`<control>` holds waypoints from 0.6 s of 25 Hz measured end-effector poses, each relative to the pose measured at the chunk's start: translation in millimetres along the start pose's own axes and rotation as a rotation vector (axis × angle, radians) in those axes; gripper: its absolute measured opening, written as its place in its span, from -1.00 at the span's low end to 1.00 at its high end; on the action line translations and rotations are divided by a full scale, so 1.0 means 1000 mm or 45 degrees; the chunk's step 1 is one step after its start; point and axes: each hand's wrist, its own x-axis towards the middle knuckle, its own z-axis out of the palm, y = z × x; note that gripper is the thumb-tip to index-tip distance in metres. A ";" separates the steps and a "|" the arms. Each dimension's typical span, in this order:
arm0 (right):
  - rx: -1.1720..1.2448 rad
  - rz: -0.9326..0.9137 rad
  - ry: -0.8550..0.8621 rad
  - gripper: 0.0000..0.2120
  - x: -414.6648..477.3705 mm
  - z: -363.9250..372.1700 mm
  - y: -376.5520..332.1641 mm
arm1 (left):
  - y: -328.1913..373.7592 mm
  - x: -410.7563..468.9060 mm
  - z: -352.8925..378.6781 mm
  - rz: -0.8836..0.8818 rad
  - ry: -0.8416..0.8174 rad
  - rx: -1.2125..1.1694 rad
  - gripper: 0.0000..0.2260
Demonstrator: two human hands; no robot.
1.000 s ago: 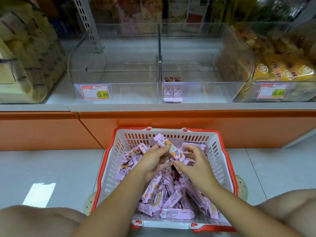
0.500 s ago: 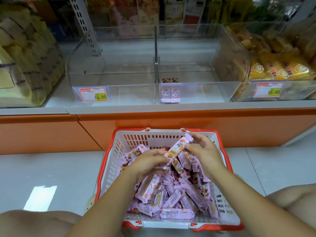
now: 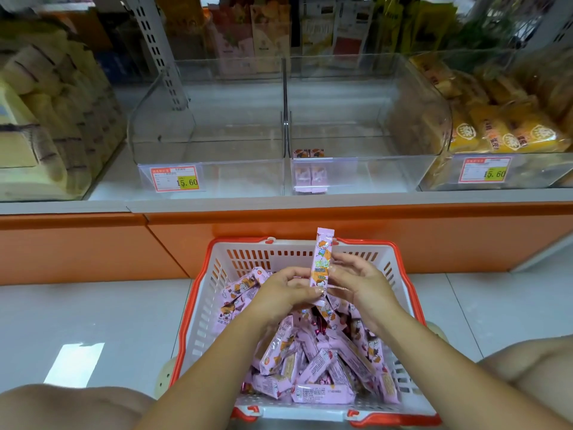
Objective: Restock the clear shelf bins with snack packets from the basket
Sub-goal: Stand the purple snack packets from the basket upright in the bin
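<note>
The left hand [image 3: 285, 290] is curled above the heap of pink packets [image 3: 310, 361] in the white basket [image 3: 201, 293]. The lower end of one snack packet [image 3: 322, 259] is pinched between its thumb and fingers. The snack packet is held upright over the basket. Its right edge is lightly gripped by the loosely curved fingers [image 3: 341, 265] of the right hand [image 3: 362, 283]. Two placed packets [image 3: 310, 176] are seen in the front left corner of the right clear bin [image 3: 387, 169].

Yellow-wrapped cakes [image 3: 508, 135] sit far right, striped cake rolls [image 3: 46, 119] far left.
</note>
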 end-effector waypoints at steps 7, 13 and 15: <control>-0.080 -0.408 0.017 -0.73 -0.014 0.028 -0.104 | 0.117 -0.025 0.012 0.485 0.053 0.579 -0.68; -0.515 -0.554 0.145 -0.62 0.049 0.034 -0.248 | 0.222 -0.010 -0.026 1.053 0.565 1.561 -0.41; -0.677 -0.326 0.169 -0.58 0.082 0.034 -0.259 | 0.228 0.010 -0.035 1.041 0.507 1.740 -0.30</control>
